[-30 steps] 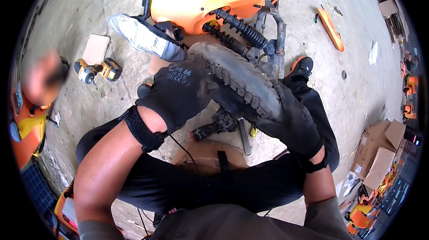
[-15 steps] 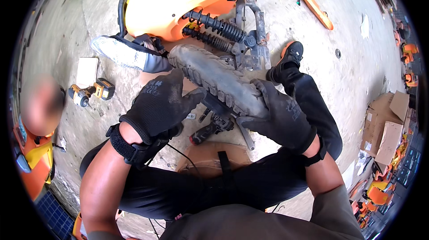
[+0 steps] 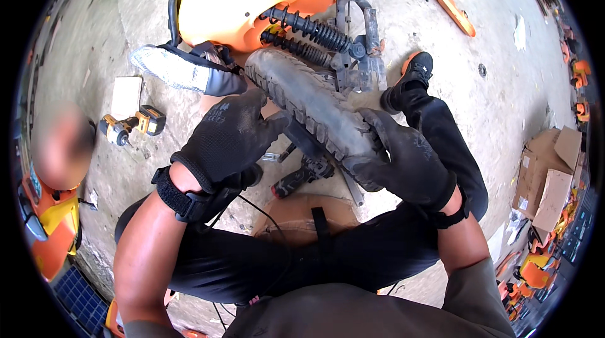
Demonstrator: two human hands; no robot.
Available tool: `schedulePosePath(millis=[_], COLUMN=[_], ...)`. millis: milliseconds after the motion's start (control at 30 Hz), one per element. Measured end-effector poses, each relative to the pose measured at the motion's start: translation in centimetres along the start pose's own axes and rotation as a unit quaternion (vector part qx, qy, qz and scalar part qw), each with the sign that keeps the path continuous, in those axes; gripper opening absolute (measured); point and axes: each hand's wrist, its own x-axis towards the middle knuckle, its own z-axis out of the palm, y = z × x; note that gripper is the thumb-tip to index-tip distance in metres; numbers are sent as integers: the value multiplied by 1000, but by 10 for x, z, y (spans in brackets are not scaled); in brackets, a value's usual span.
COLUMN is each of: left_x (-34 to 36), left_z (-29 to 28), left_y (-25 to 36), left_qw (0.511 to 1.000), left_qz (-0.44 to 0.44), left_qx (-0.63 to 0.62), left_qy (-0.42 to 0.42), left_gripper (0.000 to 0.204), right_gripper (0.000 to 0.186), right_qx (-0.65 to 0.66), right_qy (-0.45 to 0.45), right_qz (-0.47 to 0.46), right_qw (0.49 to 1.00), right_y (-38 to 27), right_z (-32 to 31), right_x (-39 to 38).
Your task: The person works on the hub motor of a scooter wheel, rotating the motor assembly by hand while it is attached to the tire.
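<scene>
A worn, dusty wheel tyre [image 3: 309,108] with chunky tread stands slanted in front of me, below the orange and yellow bodywork [image 3: 252,4] of a vehicle. My right hand [image 3: 409,158], in a black glove, is closed round the tyre's near end, thumb on the near side. My left hand [image 3: 230,136], also gloved, is beside the tyre's left flank with thumb and forefinger apart; its other fingers are partly hidden. Along the tyre's lower side runs a black part [image 3: 305,136]. Beneath it lies a dark cordless power tool [image 3: 302,179] with a red end.
Coil-spring shock absorbers [image 3: 309,32] and a bare metal frame [image 3: 362,42] stick out beyond the tyre. A yellow-black cordless driver [image 3: 132,125] lies left, by a white box [image 3: 127,95]. An orange panel [image 3: 450,7] and a cardboard box [image 3: 545,177] are at right. Another person's white shoe [image 3: 170,70] is near the tyre.
The tyre's far end looks slightly higher and its near end lower, with my right hand moving down with it. The whole view has shifted slightly. My left hand stays beside the tyre.
</scene>
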Motion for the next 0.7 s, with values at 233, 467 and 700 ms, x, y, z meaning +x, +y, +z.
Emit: schedulePosePath(millis=[233,467,700], left_x=[1,-1,1], left_z=[6,6,6], left_y=[-8,-6,-6], left_qw=[997,995,996], left_qz=[60,62,50], left_qx=[-48,-72,-80], left_qy=[24,29,7], left_gripper=[26,28,42], right_gripper=[77,72,69], right_qx=[33,43,42], right_qy=[-23,-31,-27], right_qz=[6,10,5], right_qw=[999,999,999], right_y=[4,4,1], right_z=[-2,-1,-1], right_x=[0,1,2])
